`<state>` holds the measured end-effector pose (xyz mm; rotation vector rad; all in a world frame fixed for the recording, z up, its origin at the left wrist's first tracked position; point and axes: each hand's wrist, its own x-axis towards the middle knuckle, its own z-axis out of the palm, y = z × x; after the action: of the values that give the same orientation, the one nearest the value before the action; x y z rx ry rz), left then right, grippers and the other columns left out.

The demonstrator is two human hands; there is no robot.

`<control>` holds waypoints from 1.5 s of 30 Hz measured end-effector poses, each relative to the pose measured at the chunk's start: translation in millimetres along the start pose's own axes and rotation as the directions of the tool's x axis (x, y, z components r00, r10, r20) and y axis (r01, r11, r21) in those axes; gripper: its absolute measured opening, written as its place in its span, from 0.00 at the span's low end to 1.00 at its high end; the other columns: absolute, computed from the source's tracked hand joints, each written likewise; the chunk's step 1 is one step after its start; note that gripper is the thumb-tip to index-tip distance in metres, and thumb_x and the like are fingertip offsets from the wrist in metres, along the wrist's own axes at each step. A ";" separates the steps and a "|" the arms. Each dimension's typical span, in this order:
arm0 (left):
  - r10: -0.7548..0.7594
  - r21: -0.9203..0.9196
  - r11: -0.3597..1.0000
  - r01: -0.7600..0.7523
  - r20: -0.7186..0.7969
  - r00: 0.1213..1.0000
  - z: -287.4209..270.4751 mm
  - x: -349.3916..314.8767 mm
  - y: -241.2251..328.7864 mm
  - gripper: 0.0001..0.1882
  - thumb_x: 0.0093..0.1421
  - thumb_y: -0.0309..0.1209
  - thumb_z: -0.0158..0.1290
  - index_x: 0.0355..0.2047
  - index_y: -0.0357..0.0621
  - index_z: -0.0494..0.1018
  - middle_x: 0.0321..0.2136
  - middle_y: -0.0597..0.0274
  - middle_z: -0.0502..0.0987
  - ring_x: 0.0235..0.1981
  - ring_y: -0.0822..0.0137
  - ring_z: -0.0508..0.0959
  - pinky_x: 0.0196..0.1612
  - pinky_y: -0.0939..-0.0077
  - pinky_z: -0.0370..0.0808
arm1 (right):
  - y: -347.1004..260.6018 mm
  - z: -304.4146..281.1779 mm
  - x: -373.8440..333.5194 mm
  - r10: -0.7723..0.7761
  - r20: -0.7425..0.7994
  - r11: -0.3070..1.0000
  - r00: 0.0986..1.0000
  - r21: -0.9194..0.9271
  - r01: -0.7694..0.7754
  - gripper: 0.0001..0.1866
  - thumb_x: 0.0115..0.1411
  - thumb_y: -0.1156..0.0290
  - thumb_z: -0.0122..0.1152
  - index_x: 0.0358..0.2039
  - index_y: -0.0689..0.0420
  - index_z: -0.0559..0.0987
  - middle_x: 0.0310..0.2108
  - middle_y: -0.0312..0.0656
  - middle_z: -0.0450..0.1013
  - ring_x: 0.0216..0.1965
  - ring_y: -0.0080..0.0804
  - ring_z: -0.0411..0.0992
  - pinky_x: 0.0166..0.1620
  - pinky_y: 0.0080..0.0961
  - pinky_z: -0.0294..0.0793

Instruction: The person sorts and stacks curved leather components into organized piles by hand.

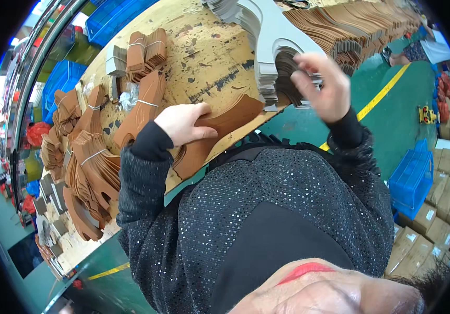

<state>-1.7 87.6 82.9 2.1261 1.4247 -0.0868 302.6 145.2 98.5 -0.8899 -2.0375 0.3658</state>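
My left hand point(183, 124) is at the front edge of the work table, its fingers curled around a curved brown cut piece point(230, 118) that looks like leather. The thumb lies across the brown surface; the part under my palm is hidden. My right hand point(327, 86), slightly blurred, is raised with thumb and fingers apart and nothing visible between them. It hovers at the near end of a stack of white-grey cut pieces point(267, 39), by their curved notch. Darker brown pieces point(286, 63) show within that notch.
Tied bundles of brown pieces point(94, 157) crowd the table's left side, near a crumpled clear plastic bag point(128, 97). A long brown stack point(356, 31) runs along the far right. Blue crates point(412, 178) and cardboard boxes point(418, 251) stand on the green floor at right.
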 end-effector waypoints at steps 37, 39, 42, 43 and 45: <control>-0.094 -0.176 0.981 0.075 -0.101 0.990 47.2 19.2 -52.3 0.26 0.47 0.51 0.60 0.38 0.43 0.74 0.33 0.56 0.76 0.41 0.54 0.74 0.45 0.62 0.67 | 163.7 100.1 319.0 0.233 0.659 0.665 0.715 -0.645 0.378 0.27 0.46 0.63 0.63 0.50 0.46 0.73 0.47 0.40 0.73 0.56 0.47 0.63 0.54 0.46 0.65; -0.099 -0.186 0.980 0.077 -0.110 0.989 49.2 18.8 -51.9 0.26 0.46 0.51 0.60 0.38 0.43 0.74 0.33 0.56 0.76 0.41 0.54 0.74 0.45 0.62 0.67 | 204.8 117.2 322.2 0.212 0.673 0.559 0.708 -0.678 0.477 0.20 0.48 0.63 0.61 0.45 0.46 0.76 0.45 0.41 0.74 0.55 0.46 0.64 0.52 0.45 0.67; -0.120 -0.188 0.977 0.096 -0.121 0.985 50.1 19.3 -52.2 0.26 0.46 0.51 0.60 0.37 0.44 0.74 0.33 0.57 0.76 0.40 0.54 0.74 0.45 0.62 0.67 | 218.3 119.4 319.9 0.089 0.735 0.464 0.672 -0.628 0.625 0.11 0.51 0.66 0.56 0.35 0.48 0.81 0.42 0.44 0.75 0.49 0.45 0.70 0.49 0.41 0.70; -0.118 -0.184 0.978 0.095 -0.115 0.986 49.1 20.9 -51.9 0.26 0.46 0.51 0.60 0.37 0.44 0.74 0.33 0.57 0.76 0.41 0.54 0.74 0.45 0.62 0.67 | 225.8 122.1 316.4 0.105 0.602 0.595 0.791 -0.676 0.435 0.12 0.51 0.67 0.55 0.36 0.50 0.81 0.40 0.46 0.76 0.46 0.46 0.72 0.48 0.40 0.70; -0.123 -0.186 0.977 0.101 -0.108 0.986 49.3 22.3 -52.2 0.26 0.46 0.52 0.60 0.37 0.44 0.74 0.33 0.57 0.76 0.41 0.54 0.74 0.45 0.62 0.67 | 234.1 118.2 318.1 0.045 0.613 0.617 0.789 -0.638 0.460 0.15 0.49 0.64 0.58 0.38 0.53 0.79 0.35 0.50 0.76 0.40 0.50 0.74 0.44 0.39 0.73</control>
<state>-24.9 95.9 11.8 1.9313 1.5595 0.1239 194.5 543.0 91.2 -1.0725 -2.9349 -0.5204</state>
